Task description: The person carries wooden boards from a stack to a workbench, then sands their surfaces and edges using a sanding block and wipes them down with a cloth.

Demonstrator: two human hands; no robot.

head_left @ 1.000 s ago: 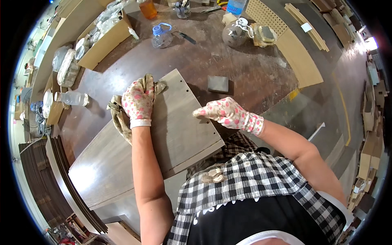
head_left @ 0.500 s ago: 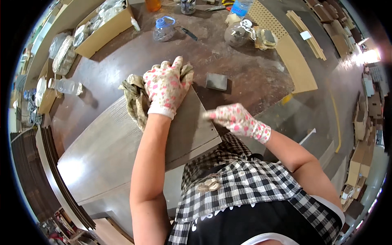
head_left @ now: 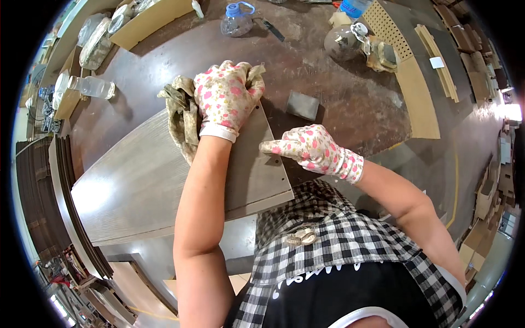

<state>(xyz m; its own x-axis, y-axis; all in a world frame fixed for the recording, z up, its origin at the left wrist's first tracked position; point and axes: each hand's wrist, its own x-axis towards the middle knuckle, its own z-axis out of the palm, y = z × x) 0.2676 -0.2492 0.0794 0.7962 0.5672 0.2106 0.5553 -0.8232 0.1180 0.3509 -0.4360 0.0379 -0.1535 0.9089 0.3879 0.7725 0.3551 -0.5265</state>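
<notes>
A grey wood-grain panel (head_left: 131,180) lies across the table in front of me, with small dark holes along its right end. My left hand (head_left: 227,98), in a floral work glove, is closed on a stained rag (head_left: 183,112) at the panel's far edge. Part of the cloth hangs out on either side of the glove. At the right end, my gloved right hand (head_left: 317,150) has its index finger stretched out over the panel's edge, the other fingers curled, and nothing visible in it. Just beyond that hand, a dark grey block (head_left: 302,105) rests on the brown tabletop (head_left: 361,115).
Toward the back are a blue-capped plastic jug (head_left: 237,24), a dark flat strip (head_left: 273,30) and a round clear bottle (head_left: 342,42). A small bottle (head_left: 93,87) lies on its side at left, near a cardboard box (head_left: 150,22). Dark panels (head_left: 76,202) stand in a row at left.
The view has shifted, so most things sit somewhat differently in it. My right index finger has come a little farther over the panel's right end. My left hand still grips the rag.
</notes>
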